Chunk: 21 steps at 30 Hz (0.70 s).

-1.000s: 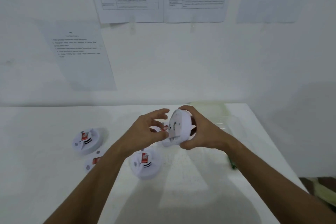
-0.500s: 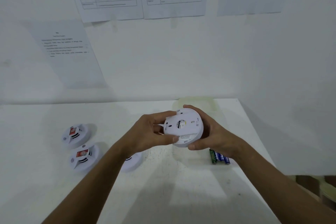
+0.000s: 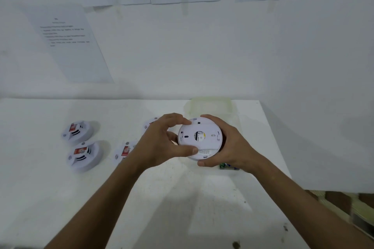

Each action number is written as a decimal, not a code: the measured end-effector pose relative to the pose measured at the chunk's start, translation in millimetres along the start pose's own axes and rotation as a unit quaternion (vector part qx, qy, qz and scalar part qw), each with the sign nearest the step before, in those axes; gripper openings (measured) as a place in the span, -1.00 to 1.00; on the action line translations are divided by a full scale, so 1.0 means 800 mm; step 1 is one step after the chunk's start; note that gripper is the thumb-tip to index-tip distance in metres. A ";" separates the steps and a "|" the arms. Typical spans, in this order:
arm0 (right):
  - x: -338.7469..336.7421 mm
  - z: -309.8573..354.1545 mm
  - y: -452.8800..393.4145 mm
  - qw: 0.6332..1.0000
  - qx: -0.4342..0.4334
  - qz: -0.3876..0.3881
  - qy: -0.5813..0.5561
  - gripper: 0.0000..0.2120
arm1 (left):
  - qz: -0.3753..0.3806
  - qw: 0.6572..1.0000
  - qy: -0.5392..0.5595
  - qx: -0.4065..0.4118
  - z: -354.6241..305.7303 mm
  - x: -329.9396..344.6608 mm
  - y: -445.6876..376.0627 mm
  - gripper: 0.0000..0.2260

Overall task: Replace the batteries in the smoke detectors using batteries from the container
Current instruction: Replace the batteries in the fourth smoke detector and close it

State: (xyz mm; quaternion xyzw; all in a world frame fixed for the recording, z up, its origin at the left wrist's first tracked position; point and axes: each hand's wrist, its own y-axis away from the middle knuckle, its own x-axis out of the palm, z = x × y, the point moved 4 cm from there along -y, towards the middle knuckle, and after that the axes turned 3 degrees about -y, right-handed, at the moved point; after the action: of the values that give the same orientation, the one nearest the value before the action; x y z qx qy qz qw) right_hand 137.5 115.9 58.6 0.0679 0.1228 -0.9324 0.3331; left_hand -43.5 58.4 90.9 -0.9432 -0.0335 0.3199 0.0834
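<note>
I hold a round white smoke detector (image 3: 200,138) above the white table (image 3: 182,198), its back plate facing me. My left hand (image 3: 159,143) grips its left rim with thumb and fingers curled. My right hand (image 3: 232,145) wraps round its right rim. Two more detectors (image 3: 78,131) (image 3: 84,155) lie face up at the left with red labels. A third (image 3: 123,151) and a fourth (image 3: 150,124) are partly hidden behind my left hand. Green and blue batteries (image 3: 227,167) peek out under my right wrist. A pale translucent container (image 3: 210,105) stands at the back.
A white wall with several taped paper sheets (image 3: 68,44) rises right behind the table. The table's right edge (image 3: 283,157) drops off to a brick-patterned floor (image 3: 344,202) at the lower right.
The detector has turned from edge-on to back plate facing me. My left hand moved from hovering beside it to gripping its rim. The camera view tilted down.
</note>
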 end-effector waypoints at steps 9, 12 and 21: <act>-0.009 -0.011 0.017 1.000 0.004 0.006 0.013 -0.10 | -0.045 0.998 -0.052 0.003 -0.004 0.029 0.016 -0.43; -0.008 -0.011 0.018 1.000 0.006 -0.001 0.010 -0.11 | -0.060 0.994 -0.084 0.024 -0.008 0.027 0.016 -0.46; 0.013 -0.020 0.015 0.999 0.015 -0.028 0.005 -0.11 | -0.074 0.994 -0.074 0.025 0.007 0.022 0.019 -0.49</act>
State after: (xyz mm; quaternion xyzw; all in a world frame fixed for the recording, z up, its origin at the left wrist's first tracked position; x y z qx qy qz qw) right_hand 137.7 104.9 38.6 0.0738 0.1121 -0.9429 0.3049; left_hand -33.1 46.7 73.2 -0.9096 -0.1014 0.3823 0.1272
